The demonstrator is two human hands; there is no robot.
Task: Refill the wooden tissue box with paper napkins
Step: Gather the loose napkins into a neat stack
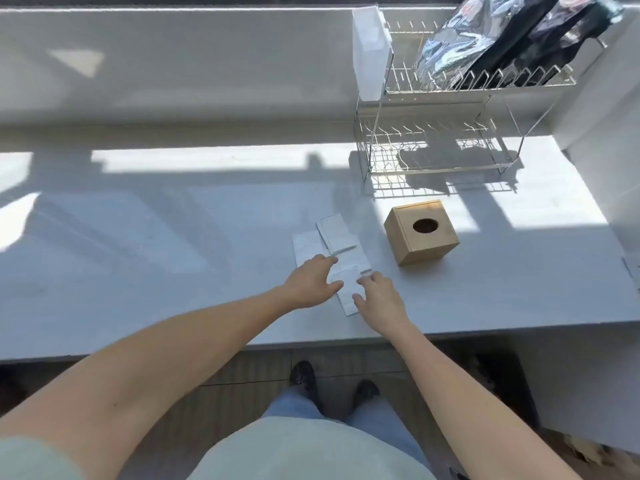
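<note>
Wooden tissue box (pixel 421 236) upright on grey countertop (pixel 173 237), round opening in top face, lid closed, just right of paper napkins (pixel 341 244). Napkins loosely overlapped flat on countertop, apart from box. Left hand (pixel 311 282) palm down, fingers spread, fingertips resting on near napkins. Right hand (pixel 379 294) palm down beside it, fingers loosely parted, touching near edge of same napkins; nothing clamped in either hand. Two-tier wire dish rack (pixel 440 133) behind box, dark foil bags (pixel 485 39) on upper tier, white container (pixel 370 50) at left end.
</note>
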